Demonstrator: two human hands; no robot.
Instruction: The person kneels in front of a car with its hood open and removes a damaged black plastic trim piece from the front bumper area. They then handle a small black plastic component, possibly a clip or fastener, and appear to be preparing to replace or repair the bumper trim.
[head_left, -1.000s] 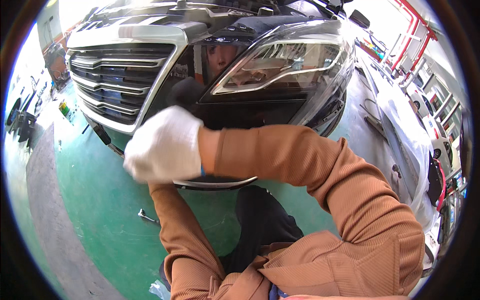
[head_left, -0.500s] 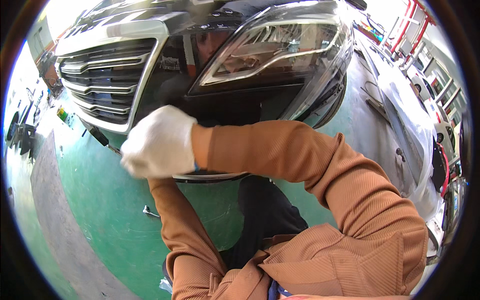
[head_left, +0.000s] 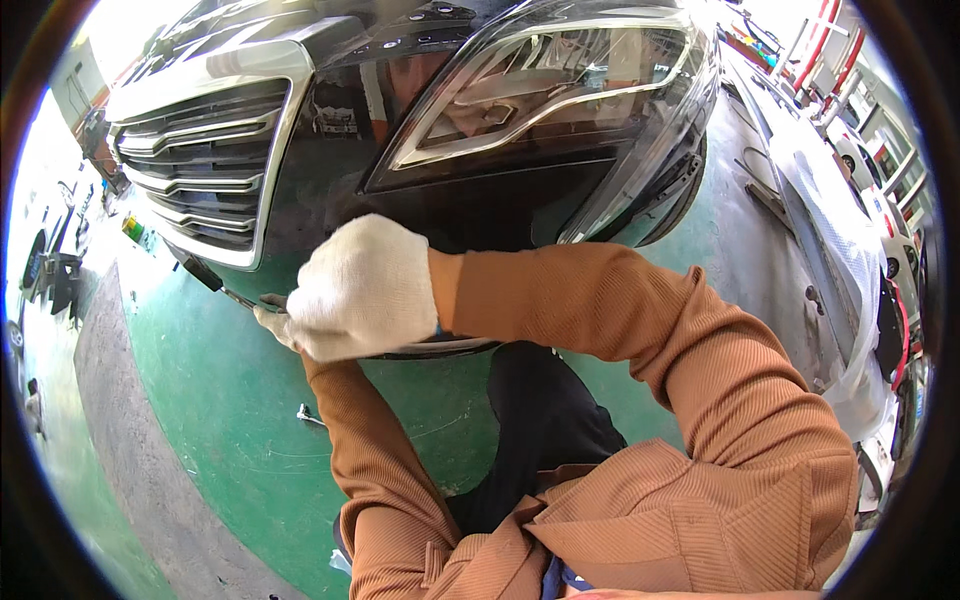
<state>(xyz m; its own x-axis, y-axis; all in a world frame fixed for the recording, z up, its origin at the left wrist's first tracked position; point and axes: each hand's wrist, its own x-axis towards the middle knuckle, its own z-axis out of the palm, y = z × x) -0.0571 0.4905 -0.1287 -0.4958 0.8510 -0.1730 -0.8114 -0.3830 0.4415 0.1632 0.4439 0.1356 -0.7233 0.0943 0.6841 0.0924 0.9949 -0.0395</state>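
- The green floor (head_left: 250, 475) spreads under everything, with a grey strip (head_left: 130, 430) curving along its left side; it leaves room to work low at the car's nose
- The black car front (head_left: 450, 215), which the hands are working at, fills the far middle, its lower edge running behind the gloves; the person is close in, probably so both arms can reach under that edge
- The headlight (head_left: 540, 110) sits in the right part of the nose and the chrome-framed grille (head_left: 205, 150) in the left, both beyond the hands
- Clear plastic sheeting (head_left: 835, 230) drapes over long parts at the far right, likely to guard them from scratches
- A dark-trousered leg (head_left: 530, 420) is bent in the near middle, perhaps to steady a low posture
- The right hand (head_left: 365, 290), in a white glove, crosses to the left with its back up and fingers curled under; what it grips, if anything, cannot be told
- The left hand (head_left: 278, 328) is mostly hidden beneath it, a few fingertips showing by a thin dark trim strip (head_left: 205, 275); whether they pinch it cannot be told, though the stacked hands suggest both serve one spot
- A green and yellow tin (head_left: 132, 228) stands on the floor at the far left, well apart from the hands
- A small metal tool (head_left: 311, 414) lies left of the leg, seemingly put down within easy reach
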